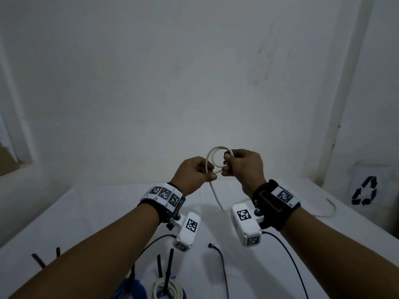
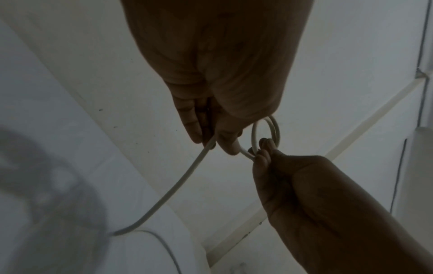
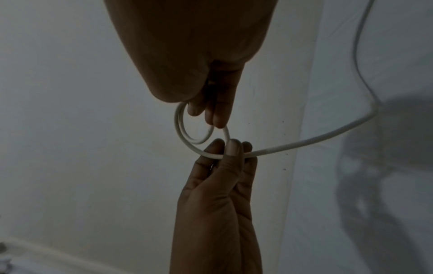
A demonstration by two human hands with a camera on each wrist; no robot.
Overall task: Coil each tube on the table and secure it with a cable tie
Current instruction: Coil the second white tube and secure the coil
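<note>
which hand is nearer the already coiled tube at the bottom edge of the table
Left. The left hand is raised above the table, up and slightly right of the coiled tube. The right hand, gripping the white tube, is farther to the right.

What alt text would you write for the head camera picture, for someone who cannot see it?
Two raised hands wind a white tube into a small coil: the left hand and right hand both pinch it. Its loose end trails down to a white table.
</note>
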